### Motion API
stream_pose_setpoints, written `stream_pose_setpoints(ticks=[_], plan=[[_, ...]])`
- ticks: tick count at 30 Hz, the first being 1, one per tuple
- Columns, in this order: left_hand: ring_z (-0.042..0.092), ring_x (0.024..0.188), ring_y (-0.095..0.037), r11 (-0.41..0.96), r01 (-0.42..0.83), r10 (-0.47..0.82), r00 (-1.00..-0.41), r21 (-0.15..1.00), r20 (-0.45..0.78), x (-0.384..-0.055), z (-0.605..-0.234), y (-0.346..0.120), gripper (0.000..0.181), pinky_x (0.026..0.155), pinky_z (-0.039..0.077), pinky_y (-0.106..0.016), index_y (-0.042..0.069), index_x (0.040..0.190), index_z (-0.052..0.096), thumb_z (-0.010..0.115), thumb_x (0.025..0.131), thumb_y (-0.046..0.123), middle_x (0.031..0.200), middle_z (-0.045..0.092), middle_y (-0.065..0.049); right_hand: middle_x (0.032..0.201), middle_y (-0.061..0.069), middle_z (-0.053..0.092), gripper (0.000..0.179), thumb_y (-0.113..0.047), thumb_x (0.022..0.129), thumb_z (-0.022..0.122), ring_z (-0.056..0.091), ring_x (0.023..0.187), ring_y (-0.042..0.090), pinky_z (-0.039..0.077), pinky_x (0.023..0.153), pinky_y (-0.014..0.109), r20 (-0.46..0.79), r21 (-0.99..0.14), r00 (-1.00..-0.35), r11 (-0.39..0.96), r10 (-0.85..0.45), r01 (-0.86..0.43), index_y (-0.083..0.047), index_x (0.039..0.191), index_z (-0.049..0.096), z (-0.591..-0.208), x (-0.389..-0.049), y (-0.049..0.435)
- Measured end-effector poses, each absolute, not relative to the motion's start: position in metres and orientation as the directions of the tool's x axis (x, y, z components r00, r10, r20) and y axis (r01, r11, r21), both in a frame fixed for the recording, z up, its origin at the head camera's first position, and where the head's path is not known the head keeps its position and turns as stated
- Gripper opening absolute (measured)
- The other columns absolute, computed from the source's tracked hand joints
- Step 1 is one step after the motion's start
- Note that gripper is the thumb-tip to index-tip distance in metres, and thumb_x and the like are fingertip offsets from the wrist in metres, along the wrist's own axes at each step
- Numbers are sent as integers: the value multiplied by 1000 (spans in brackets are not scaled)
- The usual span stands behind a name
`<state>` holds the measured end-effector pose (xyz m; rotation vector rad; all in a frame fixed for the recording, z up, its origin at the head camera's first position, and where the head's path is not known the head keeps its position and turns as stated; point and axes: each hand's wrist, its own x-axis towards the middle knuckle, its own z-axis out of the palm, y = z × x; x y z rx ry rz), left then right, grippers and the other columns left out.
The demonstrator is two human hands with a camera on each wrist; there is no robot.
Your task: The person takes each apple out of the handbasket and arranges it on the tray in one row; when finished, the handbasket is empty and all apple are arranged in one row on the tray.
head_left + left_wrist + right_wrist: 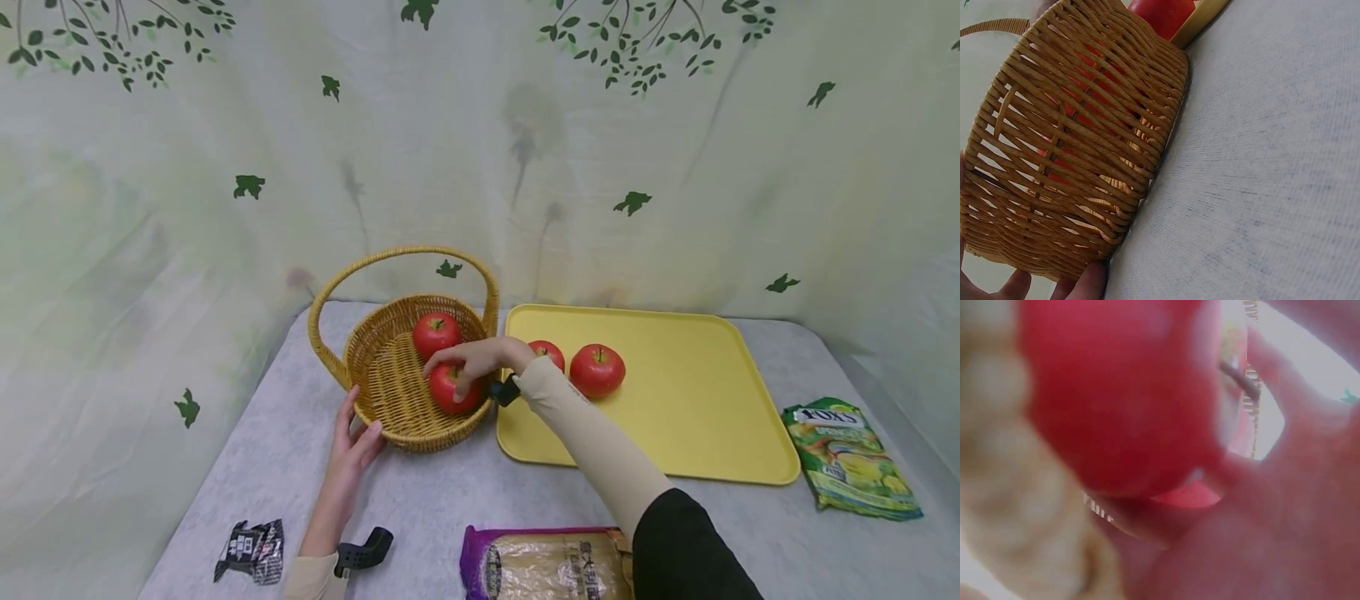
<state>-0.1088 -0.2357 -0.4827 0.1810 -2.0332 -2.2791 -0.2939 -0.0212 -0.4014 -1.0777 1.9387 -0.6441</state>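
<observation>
A round wicker basket (390,387) with a tall arched handle stands on the left part of the table. My left hand (347,467) holds its near left side, fingertips against the woven wall (1072,144) in the left wrist view. Inside the basket, my right hand (483,357) grips a red apple (447,393) by its right side, fingers bent over the top. That apple (1122,394) fills much of the right wrist view, with its stem showing. Behind it in the basket lies another red apple (435,332).
Right of the basket lies a yellow tray (697,392) bearing two red apples (597,371), one partly behind my right wrist. A green candy bag (855,458) is at the far right. A purple-edged package (555,567) and a black wrapper (255,552) lie near the front.
</observation>
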Motion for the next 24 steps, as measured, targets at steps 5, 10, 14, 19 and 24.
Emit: stream_pose_setpoints(ticks=[5, 10, 14, 19, 24], plan=[[21, 137, -33, -109, -23, -137, -990, 994, -38, -110, -483, -235, 65, 91, 43, -20, 23, 154, 9, 46, 102, 14, 156, 2, -7, 144, 4, 32, 60, -20, 87, 69, 32, 127, 17, 34, 101, 33, -268, -774, -349, 417, -898, -477, -19, 140, 42, -403, -291, -15], [21, 137, -33, -96, -30, -144, -989, 995, -44, -109, -483, -236, 65, 92, 43, -21, 24, 154, 9, 46, 102, 14, 156, 2, -6, 138, 5, 35, 61, -24, 84, 71, 33, 124, 19, 39, 96, 34, -112, -810, -422, 328, -900, -485, -18, 139, 45, -398, -284, -5], [22, 137, -33, -97, -26, -145, -989, 995, -40, -109, -482, -236, 65, 94, 43, -22, 26, 154, 10, 46, 102, 14, 156, 2, -6, 138, 2, 37, 58, -20, 85, 71, 35, 123, 17, 41, 95, 34, -4, -863, -447, 229, -894, -450, -17, 138, 47, -391, -278, 7], [22, 137, -31, -103, -34, -138, -989, 994, -48, -108, -481, -235, 65, 96, 42, -24, 28, 154, 9, 46, 102, 15, 156, 3, -5, 140, -3, 38, 58, -16, 86, 71, 40, 122, 16, 42, 96, 35, 92, -890, -451, 129, -888, -436, -18, 139, 48, -382, -270, 23], [21, 137, -32, -103, -30, -137, -990, 994, -44, -108, -482, -236, 65, 95, 42, -22, 29, 154, 10, 46, 102, 16, 156, 3, -6, 138, -3, 41, 55, -20, 86, 71, 45, 118, 20, 45, 93, 39, 90, -894, -521, 161, -849, -417, -23, 136, 49, -374, -260, 44]])
